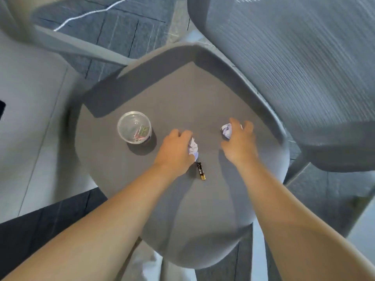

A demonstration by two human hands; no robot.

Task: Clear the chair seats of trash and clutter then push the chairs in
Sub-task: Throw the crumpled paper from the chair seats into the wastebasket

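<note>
A grey office chair seat fills the middle of the head view. My left hand is closed around a crumpled white paper ball near the seat's centre. My right hand curls over a second crumpled paper ball, fingers wrapped partly around it. A small black and gold battery lies on the seat just below my left hand. A clear plastic cup holding coloured paper clips stands upright on the left part of the seat.
The chair's mesh backrest rises at the upper right. A grey armrest juts out at right. A light grey desk surface lies to the left. Dark carpet tiles with a white cable show beyond.
</note>
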